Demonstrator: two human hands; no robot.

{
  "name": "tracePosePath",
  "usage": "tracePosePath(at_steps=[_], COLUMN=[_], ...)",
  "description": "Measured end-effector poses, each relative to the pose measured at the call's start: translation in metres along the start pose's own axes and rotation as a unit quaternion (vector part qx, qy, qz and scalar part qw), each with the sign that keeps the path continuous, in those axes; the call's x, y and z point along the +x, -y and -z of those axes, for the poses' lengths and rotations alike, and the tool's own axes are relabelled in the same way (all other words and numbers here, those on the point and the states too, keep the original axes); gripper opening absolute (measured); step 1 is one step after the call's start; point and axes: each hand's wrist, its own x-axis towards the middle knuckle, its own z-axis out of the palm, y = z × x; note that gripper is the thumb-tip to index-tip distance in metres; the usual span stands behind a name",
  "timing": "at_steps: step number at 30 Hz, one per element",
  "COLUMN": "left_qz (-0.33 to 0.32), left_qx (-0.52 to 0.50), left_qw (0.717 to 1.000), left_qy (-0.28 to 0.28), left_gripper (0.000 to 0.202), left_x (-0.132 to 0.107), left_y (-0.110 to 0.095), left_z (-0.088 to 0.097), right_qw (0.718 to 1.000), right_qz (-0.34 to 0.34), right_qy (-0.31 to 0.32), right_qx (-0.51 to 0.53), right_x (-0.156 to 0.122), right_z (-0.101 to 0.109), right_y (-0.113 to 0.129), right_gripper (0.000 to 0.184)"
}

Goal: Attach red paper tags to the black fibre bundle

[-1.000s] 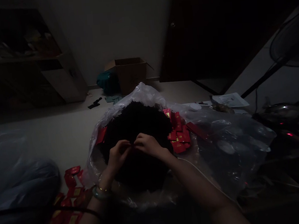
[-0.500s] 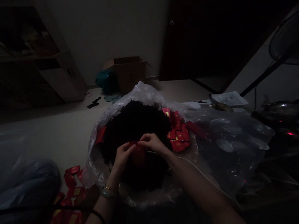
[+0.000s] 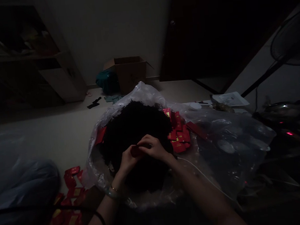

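Both hands hold a small red packet (image 3: 136, 151) over a dark heap of loose leaf-like material (image 3: 137, 120), too dark to name surely. My left hand (image 3: 128, 160) is closed on the packet's left side, with bracelets at the wrist. At its top right edge, my right hand (image 3: 155, 148) pinches it with bent fingers. A clear plastic bag (image 3: 144, 90) surrounds the heap. More red packets (image 3: 179, 134) lie at the heap's right edge, and a single red packet (image 3: 100, 135) rests at its left. The lower part of the held packet is hidden by my fingers.
Several red packets (image 3: 73, 192) are scattered at lower left, near a dark bundle under plastic (image 3: 32, 182). A clear plastic sheet (image 3: 227, 130) spreads to the right. Behind stand an open cardboard box (image 3: 131, 74) and a teal bag (image 3: 107, 82). A white cord (image 3: 197, 168) runs by my right arm.
The packet hung down between my fingertips before; now it is tipped up and mostly covered by my hands. My left hand has moved right, closer to my right hand.
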Motion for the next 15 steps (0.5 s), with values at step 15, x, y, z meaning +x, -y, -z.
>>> tracePosePath(at_steps=[15], left_qz=[-0.087], left_qx=[0.083], left_qw=[0.992], left_qy=[0.035], left_gripper=[0.025], left_x=[-0.002], left_y=[0.006], left_z=[0.001], right_qw=[0.878], right_qz=[-0.008], right_qy=[0.249], right_qx=[-0.408], right_x=[0.011], right_z=[0.016], right_y=[0.033], right_gripper=[0.022])
